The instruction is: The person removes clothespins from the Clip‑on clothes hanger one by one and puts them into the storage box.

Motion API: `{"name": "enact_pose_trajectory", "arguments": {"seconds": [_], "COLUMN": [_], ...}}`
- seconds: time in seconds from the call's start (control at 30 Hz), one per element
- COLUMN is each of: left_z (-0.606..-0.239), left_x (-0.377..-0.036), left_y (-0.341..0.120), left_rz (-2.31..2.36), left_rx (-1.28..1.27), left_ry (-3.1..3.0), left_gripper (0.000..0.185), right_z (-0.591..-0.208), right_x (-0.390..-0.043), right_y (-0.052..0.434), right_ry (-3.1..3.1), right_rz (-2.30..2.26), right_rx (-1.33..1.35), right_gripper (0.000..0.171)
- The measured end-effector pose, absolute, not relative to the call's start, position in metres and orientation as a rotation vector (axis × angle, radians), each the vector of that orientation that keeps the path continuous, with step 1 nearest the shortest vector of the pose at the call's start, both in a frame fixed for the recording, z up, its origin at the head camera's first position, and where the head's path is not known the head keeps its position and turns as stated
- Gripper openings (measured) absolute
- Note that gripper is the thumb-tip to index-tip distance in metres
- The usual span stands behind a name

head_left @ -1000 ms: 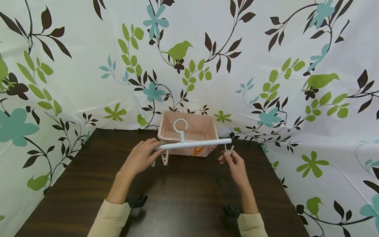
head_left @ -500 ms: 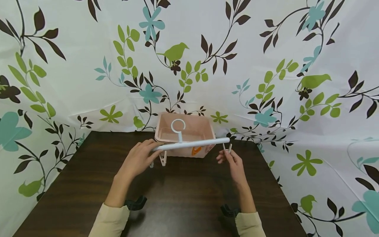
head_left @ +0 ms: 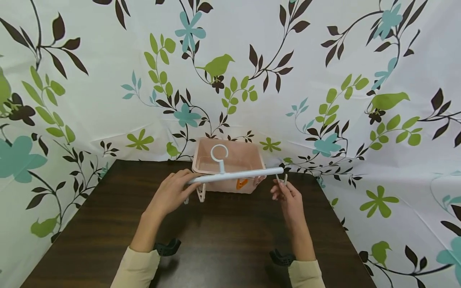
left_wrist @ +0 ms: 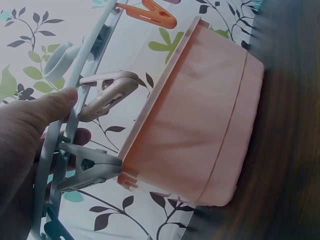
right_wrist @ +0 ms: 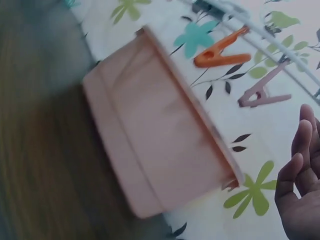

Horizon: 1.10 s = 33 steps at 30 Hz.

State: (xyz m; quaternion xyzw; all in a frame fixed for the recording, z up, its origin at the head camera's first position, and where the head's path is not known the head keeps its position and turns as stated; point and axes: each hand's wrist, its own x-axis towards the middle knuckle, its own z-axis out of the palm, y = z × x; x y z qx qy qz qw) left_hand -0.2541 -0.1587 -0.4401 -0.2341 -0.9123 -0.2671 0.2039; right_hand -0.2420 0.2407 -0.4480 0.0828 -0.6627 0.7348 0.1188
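Observation:
A pale blue clothes hanger point(head_left: 248, 173) hangs above the table, its hook upward and its bar nearly level. My left hand point(head_left: 171, 192) grips the bar's left end, thumb on one side in the left wrist view. At the bar's right end my right hand point(head_left: 292, 202) pinches a pale clothespin point(head_left: 285, 179); the right wrist view shows curled fingers point(right_wrist: 301, 131) but not that clothespin. Other clothespins hang along the bar: grey point(left_wrist: 92, 167), beige point(left_wrist: 111, 95), orange point(right_wrist: 220, 54) and mauve point(right_wrist: 262, 95). A blue one point(left_wrist: 56, 227) is partly cut off.
Behind the hanger, a pink plastic bin point(head_left: 219, 185) stands at the back of the dark wooden table point(head_left: 223, 236). A white cloth point(head_left: 108, 92) printed with leaves and birds encloses the table at the back and sides.
My right hand has shifted slightly right and turned a little at the clothespin. The hanger and my left hand stay almost in place; the head view sways slightly.

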Motion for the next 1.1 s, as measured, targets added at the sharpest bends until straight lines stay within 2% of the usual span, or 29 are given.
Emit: {"name": "enact_pose_trajectory", "arguments": {"seconds": [0.47,0.7,1.1], "left_z": [-0.433,-0.436,-0.437], "left_x": [-0.255,-0.251,-0.248], "left_y": [-0.156,-0.159,-0.159], "left_rz": [-0.775,-0.783,-0.818], "left_rx": [-0.655,-0.646,-0.664], "left_ry": [-2.551,-2.556,-2.523], "left_gripper": [0.036,0.037,0.037], "right_z": [-0.436,-0.437,-0.434], "right_x": [-0.244,-0.242,-0.242], "right_y": [0.241,0.238,0.241], "right_ry": [-1.758,-1.651,-1.563], "right_rz": [2.375,2.477,2.564], "right_rx": [0.272,0.359,0.348], "right_gripper": [0.032,0.040,0.046]}}
